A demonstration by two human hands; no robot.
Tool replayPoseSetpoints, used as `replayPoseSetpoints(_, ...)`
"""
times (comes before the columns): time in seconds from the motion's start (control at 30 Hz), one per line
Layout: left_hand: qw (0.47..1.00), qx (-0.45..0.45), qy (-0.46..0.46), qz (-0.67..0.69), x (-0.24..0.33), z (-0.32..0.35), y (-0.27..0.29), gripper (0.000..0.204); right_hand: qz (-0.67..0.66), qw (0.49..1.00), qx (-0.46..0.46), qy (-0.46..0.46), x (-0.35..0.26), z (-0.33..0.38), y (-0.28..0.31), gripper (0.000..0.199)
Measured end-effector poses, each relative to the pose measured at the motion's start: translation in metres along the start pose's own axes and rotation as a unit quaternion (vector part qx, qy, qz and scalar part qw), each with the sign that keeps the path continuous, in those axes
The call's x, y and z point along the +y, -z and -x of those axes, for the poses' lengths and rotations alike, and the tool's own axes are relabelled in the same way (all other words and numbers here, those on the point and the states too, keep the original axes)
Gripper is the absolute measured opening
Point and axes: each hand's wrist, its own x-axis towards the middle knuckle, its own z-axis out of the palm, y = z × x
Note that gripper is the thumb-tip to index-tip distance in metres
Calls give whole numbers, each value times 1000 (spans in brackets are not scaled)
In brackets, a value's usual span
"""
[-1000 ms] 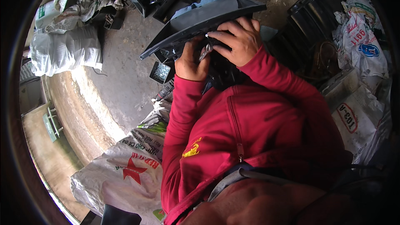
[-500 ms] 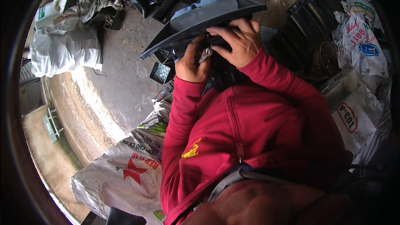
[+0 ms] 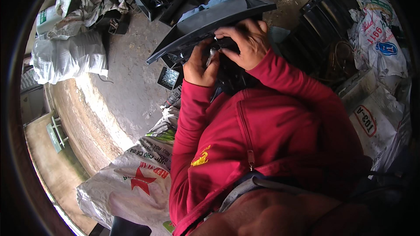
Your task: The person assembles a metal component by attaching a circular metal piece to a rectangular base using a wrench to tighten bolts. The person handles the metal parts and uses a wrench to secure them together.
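A large dark grey plastic panel (image 3: 214, 15) with raised edges lies tilted across my lap, its near side facing me. My left hand (image 3: 199, 67) is closed around a shiny metal tool that looks like a wrench (image 3: 211, 56), held at the panel's near side. Beside it, my right hand (image 3: 249, 46) bends its fingers against the same side. Its index finger and thumb reach toward a small bright piece of hardware (image 3: 215, 39). Whatever is pinched there is too small and dark to make out. Black parts below the panel are mostly in shadow.
A black tray of small metal fasteners (image 3: 169, 78) and a power drill (image 3: 173, 97) lie left of my lap. A blue cloth (image 3: 210, 3) shows behind the panel. Black plastic parts (image 3: 323, 19) stand at right. White sacks (image 3: 144, 179) lie near my left arm.
The wrench has turned in my left hand and shows less of its end. My right hand has shifted slightly left, and the panel has moved a little left with it.
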Motion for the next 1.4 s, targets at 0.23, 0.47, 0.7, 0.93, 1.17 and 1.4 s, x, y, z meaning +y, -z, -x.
replayPoseSetpoints(0.23,1000,-5,13,23,-5,2,-4,42,2,1000,3,4,0,2,1,57)
replayPoseSetpoints(0.47,993,39,-25,-111,-2,7,-12,47,-25,1000,17,-2,1,2,1,64)
replayPoseSetpoints(0.7,976,8,-30,-217,9,10,-5,47,-26,1000,3,-17,-1,2,4,67)
replayPoseSetpoints(0.93,970,39,-83,-226,12,4,-1,43,-27,999,-5,-19,0,0,4,68)
replayPoseSetpoints(1.17,961,69,-96,-251,7,1,8,40,-38,999,2,-18,-1,1,3,67)
replayPoseSetpoints(1.4,960,70,-111,-248,2,-3,15,39,-42,999,-1,-21,-2,-1,4,69)
